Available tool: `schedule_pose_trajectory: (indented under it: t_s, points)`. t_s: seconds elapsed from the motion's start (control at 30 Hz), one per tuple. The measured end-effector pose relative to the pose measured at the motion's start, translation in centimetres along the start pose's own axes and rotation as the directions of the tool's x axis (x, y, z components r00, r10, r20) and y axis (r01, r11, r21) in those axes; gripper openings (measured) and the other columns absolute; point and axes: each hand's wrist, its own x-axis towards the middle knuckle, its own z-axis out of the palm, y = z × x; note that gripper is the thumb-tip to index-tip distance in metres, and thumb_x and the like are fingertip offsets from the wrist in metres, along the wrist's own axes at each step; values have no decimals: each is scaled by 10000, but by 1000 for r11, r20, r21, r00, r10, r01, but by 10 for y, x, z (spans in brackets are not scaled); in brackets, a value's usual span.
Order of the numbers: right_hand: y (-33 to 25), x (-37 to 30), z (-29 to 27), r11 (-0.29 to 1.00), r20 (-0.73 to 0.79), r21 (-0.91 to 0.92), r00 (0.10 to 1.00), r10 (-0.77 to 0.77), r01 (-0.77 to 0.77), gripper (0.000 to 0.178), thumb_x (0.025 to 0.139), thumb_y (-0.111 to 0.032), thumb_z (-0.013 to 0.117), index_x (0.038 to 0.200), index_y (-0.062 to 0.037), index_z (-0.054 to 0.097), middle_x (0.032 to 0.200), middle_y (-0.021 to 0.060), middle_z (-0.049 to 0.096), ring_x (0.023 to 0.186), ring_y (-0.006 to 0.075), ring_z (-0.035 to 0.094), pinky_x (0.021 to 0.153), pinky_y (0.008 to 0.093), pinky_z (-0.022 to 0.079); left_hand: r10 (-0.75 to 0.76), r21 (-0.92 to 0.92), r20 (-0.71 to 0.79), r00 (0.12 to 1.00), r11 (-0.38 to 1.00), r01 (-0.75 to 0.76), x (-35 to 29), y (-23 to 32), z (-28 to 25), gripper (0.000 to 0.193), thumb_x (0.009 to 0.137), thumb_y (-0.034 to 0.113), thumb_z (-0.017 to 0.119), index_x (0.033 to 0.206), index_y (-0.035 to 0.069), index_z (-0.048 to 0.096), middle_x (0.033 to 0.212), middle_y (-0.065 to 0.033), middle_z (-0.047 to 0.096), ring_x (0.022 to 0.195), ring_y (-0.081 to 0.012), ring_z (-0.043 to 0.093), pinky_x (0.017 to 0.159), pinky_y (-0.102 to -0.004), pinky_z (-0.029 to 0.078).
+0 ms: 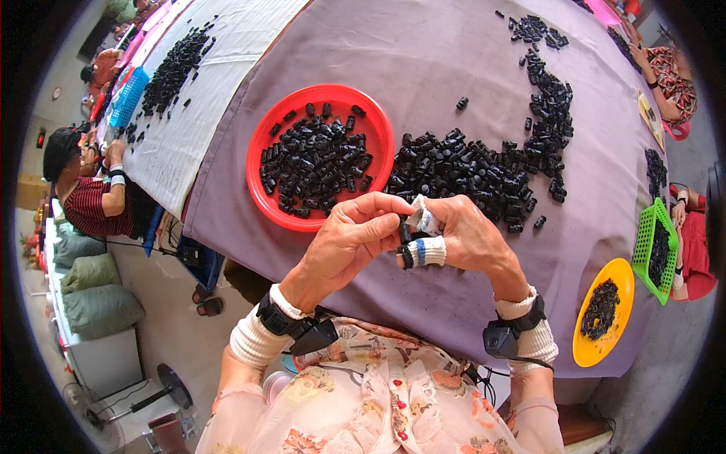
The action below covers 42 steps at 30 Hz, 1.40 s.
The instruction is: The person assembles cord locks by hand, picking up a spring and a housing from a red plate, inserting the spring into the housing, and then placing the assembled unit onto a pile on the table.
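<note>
Close in front of my body, my two hands meet at a small black cylindrical part [404, 229]. My left hand [352, 238] pinches it between thumb and fingertips. On the other side my right hand [476, 238] is closed on the same part, its thumb and a finger wrapped in white knit covers [428, 251] with blue stripes. The covers hide some of the part. Just beyond the hands lies a heap of similar black parts [461, 174] on the grey-purple cloth. A round red tray [257, 178] full of such parts stands beyond my left hand.
A yellow oval plate [622, 303] of small black pieces and a green basket [640, 253] stand at the right. Another person [94, 193] works at the left table, near a blue basket [130, 97]. More people sit along the right edge.
</note>
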Motion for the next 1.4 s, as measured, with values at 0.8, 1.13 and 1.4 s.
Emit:
schedule_pose_trajectory:
  t_s: [0.8, 1.13, 1.4]
  points:
    - [1, -1, 2, 1000, 25, -13, 999, -26, 26, 384, 691, -340, 724, 729, -7, 537, 527, 81, 493, 460, 156, 442, 475, 313, 392, 26, 64, -20, 999, 998, -24, 2, -2, -2, 186, 885, 62, 555, 1052, -16, 580, 983, -70, 612, 880, -119, 590, 789, -271, 509]
    - [3, -2, 7, 997, -62, 28, 996, -67, 69, 342, 682, -304, 743, 752, -26, 557, 562, 66, 535, 490, 123, 491, 480, 294, 402, 18, 62, -48, 999, 998, -15, 1, 0, -2, 192, 885, 80, 562, 1056, -7, 579, 972, -62, 612, 855, -104, 584, 758, -264, 507]
    - [3, -3, 11, 985, -157, 162, 987, -35, 61, 290, 663, -214, 764, 768, -27, 569, 567, 39, 542, 504, 88, 483, 475, 270, 399, 69, 125, -118, 991, 991, -54, -1, 0, 8, 189, 830, 37, 603, 1015, 5, 580, 925, -58, 621, 850, -114, 597, 801, -254, 472]
